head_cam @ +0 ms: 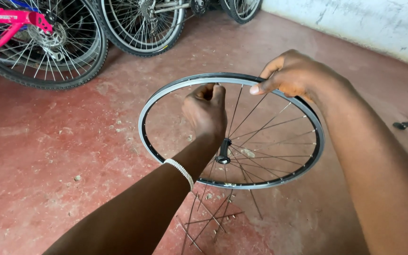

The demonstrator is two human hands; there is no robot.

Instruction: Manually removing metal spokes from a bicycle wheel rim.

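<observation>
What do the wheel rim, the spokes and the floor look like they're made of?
Rim: likely metal, dark finish with a bright silvery sidewall band. Spokes: thin steel-like wire, grey and shiny. Floor: probably cement painted red, worn and patchy with grit.

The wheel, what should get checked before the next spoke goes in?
1. Right hand steadying the rim: ok, fingers grip its far edge.
2. Left hand at the rim's inner side: ok, fingertips pinched there; what they pinch, cannot tell.
3. Hub centred: cannot tell.
4. All spokes fitted: not ok, the left half is bare.
5. Loose spokes within reach: ok, lying on the floor below the rim.
</observation>
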